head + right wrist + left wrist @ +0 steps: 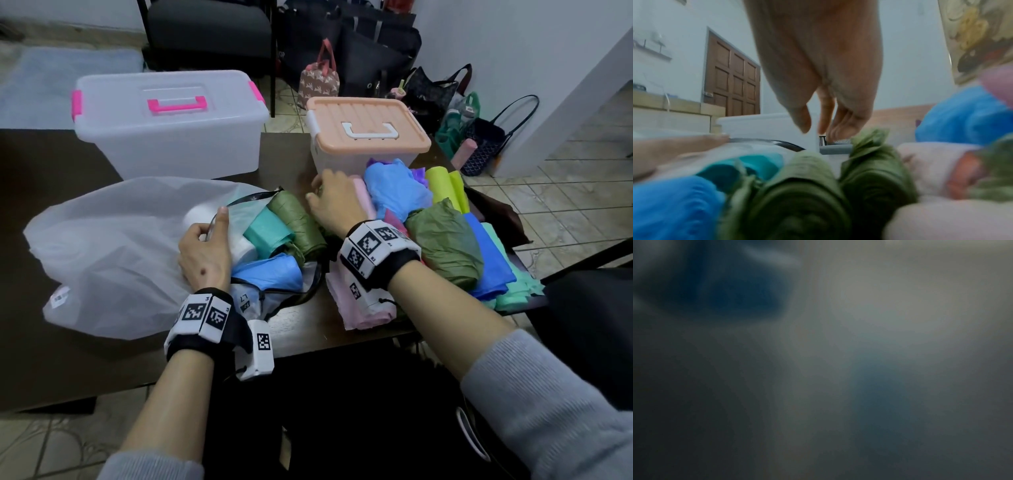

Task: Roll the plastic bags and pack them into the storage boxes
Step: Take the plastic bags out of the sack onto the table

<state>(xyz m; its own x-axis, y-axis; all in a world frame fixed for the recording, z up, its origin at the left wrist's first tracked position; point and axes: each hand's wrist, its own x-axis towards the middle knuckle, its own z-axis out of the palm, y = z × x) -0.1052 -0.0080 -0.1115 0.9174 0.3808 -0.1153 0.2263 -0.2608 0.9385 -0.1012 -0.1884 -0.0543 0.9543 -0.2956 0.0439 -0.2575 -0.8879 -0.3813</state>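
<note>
On the dark table [61,370] my left hand [205,246] grips the black-edged rim of a clear pouch [250,301] that holds rolled bags: teal [270,233], olive [298,222], blue [270,270]. A large translucent white bag [102,246] lies under and left of that hand. My right hand [329,202] hovers past the olive roll, fingers relaxed and empty [816,128], beside a pink roll [363,195]. The olive rolls [797,186] fill the right wrist view's foreground. Two storage boxes stand behind with their lids on, one clear with pink handles [171,137], one peach-lidded [366,133]. The left wrist view is a dark blur.
A heap of loose and rolled bags lies at the right: blue [394,192], yellow-green [442,185], olive [445,240], mint [513,277], pink [359,308]. Tote bags [479,144] stand on the tiled floor behind the table. A dark chair [589,325] is at the right.
</note>
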